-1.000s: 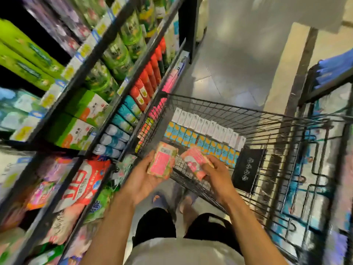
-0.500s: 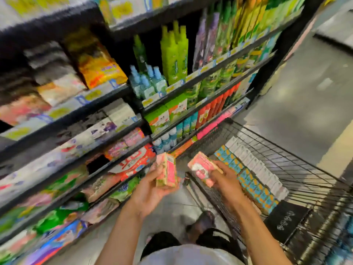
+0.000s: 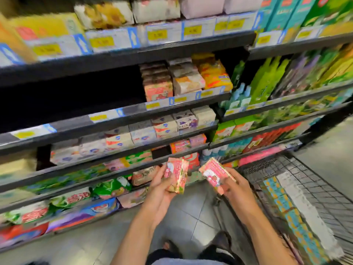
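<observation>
Dark shelving fills the left and the top of the view, its tiers packed with bagged and boxed goods that are too blurred to read, with yellow price labels along the front edges. Below the lower tiers, over the tiled floor, the left hand comes up from the bottom edge with its palm turned inward. It grips the left pack, a small pink and red carton that stands nearly upright with its top tipped a little to the right; the fingers curl under and round its lower end, and the thumb lies along its left side. Just beside it, apart and not touching, the right pack of the same pink print lies tilted, its upper end pointing up and left toward the shelving. The right hand holds it from the right and from below, fingers curled over its lower end in a firm clasp. Both packs are in the air in front of the lower shelf edges, level with each other, just left of the near left corner of the wire trolley. The trolley takes up the lower right, and a row of blue and orange boxes lies along its floor.
</observation>
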Available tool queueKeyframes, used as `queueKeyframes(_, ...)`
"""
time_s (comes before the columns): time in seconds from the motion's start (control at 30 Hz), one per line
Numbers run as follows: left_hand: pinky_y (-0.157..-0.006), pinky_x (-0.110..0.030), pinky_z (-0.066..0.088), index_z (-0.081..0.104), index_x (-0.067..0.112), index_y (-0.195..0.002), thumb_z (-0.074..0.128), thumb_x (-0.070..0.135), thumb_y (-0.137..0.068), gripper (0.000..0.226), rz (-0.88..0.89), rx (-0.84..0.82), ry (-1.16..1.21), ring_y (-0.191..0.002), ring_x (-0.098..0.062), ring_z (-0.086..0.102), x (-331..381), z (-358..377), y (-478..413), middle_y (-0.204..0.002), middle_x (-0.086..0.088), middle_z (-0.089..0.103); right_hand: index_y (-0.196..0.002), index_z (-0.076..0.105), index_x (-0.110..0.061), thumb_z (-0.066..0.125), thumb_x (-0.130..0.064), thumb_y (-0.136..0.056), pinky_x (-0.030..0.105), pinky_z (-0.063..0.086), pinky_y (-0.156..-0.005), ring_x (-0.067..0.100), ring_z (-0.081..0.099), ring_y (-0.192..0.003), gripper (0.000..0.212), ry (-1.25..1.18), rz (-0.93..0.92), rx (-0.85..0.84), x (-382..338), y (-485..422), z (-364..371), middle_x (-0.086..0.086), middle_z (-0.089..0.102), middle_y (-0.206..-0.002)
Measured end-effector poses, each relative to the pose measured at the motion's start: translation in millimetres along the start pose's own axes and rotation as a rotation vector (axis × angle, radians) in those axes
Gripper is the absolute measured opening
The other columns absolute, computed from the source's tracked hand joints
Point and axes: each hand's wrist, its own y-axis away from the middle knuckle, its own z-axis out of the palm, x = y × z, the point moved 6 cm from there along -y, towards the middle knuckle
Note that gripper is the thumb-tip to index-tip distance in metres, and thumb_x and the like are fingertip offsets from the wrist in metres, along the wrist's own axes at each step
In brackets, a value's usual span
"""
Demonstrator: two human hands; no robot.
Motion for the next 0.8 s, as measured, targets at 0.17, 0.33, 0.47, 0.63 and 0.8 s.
queueKeyframes(0.17, -0.097, -0.050, 0.056, 0.055, 0.028, -0.142, 0.068, -0.004, -0.080, 0.071, 0.074, -0.004, 0.028, -0.114, -0.028, 0.070, 30, -12, 21, -0.133, -0.009, 0.069, -0.118, 0.073, -0.020, 0.060, -0.006, -0.102, 0.041, 0.055, -0.082, 0.032, 0.072, -0.102, 0.025, 0.047, 0.001, -0.080, -20, -5, 40, 0.016, 0.075, -0.118)
queueKeyframes(0.33, -0.087, -0.045, 0.058, 0.054, 0.016, -0.141, 0.079, -0.001, -0.073, 0.074, 0.151, 0.092, 0.043, -0.114, -0.032, 0.068, 55, -27, 25, -0.131, -0.018, 0.068, -0.116, 0.073, -0.017, 0.086, -0.025, -0.080, 0.032, 0.056, -0.075, 0.023, 0.074, -0.096, 0.039, -0.007, -0.013, -0.222, -61, -11, 73, 0.015, 0.076, -0.114)
queueKeyframes(0.47, -0.094, -0.050, 0.054, 0.053, 0.013, -0.140, 0.076, 0.004, -0.080, 0.064, 0.223, 0.103, 0.005, -0.121, -0.038, 0.065, 78, -27, 24, -0.130, -0.020, 0.068, -0.122, 0.072, -0.021, 0.098, -0.053, -0.055, 0.035, 0.060, -0.074, 0.032, 0.073, -0.100, 0.078, 0.043, -0.039, -0.296, -79, -26, 88, 0.016, 0.075, -0.116)
queueKeyframes(0.63, -0.080, -0.046, 0.062, 0.054, 0.011, -0.133, 0.082, 0.009, -0.080, 0.060, 0.299, 0.172, -0.046, -0.109, -0.035, 0.072, 105, -13, 25, -0.122, -0.019, 0.071, -0.121, 0.073, -0.022, 0.089, -0.034, -0.078, 0.028, 0.056, -0.075, 0.022, 0.074, -0.099, 0.048, 0.154, -0.122, -0.330, -109, -49, 97, 0.003, 0.078, -0.109)
queueKeyframes(0.8, -0.097, -0.053, 0.054, 0.055, 0.014, -0.132, 0.079, 0.008, -0.077, 0.060, 0.386, 0.219, -0.097, -0.110, -0.031, 0.071, 127, -10, 23, -0.122, -0.015, 0.072, -0.126, 0.071, -0.023, 0.087, -0.037, -0.083, 0.043, 0.059, -0.090, 0.022, 0.073, -0.107, 0.048, 0.282, -0.239, -0.413, -144, -79, 109, 0.000, 0.077, -0.115)
